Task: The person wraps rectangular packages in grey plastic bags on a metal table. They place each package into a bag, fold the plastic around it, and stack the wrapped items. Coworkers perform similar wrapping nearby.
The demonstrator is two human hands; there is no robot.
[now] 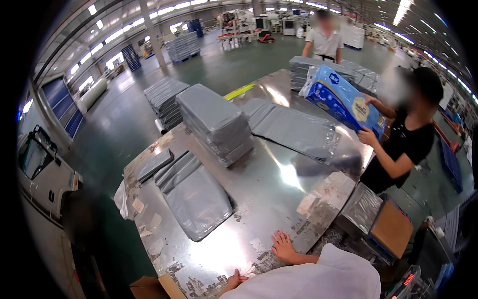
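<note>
My right hand (283,246) lies flat on the metal tabletop (264,199) near its front edge, fingers spread, holding nothing. Lower and to the left, my left hand (237,278) rests at the same edge with its visible fingers stretched out and nothing in them. Beyond my hands lies a flat pile of grey plastic bags (196,199), its left part folded over. A small folded grey bundle (155,165) sits beside it. Farther back stands a tall block of stacked grey bags (214,122), next to a spread, overlapping row of grey bags (294,130).
At the right a co-worker in black (406,134) holds a large blue printed plastic package (338,97) over the table. Another person in white (324,40) stands behind. A bench scale with a brown board (391,226) stands at right. More grey stacks (167,102) sit beyond the left edge.
</note>
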